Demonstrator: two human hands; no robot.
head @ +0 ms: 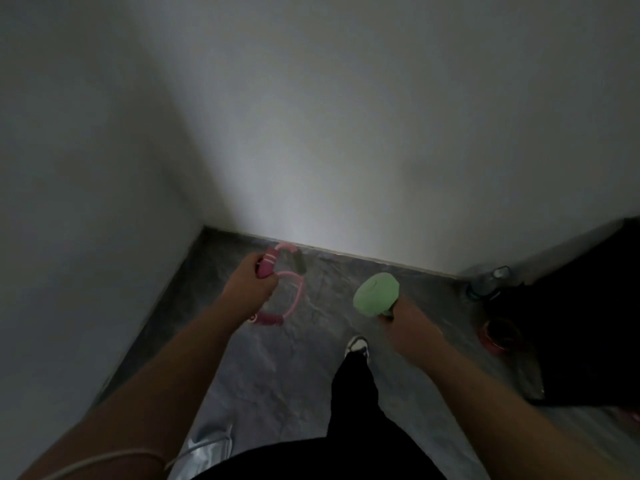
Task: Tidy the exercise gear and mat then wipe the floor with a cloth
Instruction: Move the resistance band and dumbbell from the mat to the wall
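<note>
Left hand [254, 277] curled round one foam handle of a pink resistance band [282, 289], its soft loop dangling limp above the floor corner [207, 233]. Right hand [405, 318] clamped on the narrow bar of a green dumbbell [375, 294], right of that corner. Probably dense and head-heavy; best held mid-bar.

Single head-worn wide-angle view, looking steeply down and forward, close above floor [311, 375], facing wall corner [202, 227]
</note>
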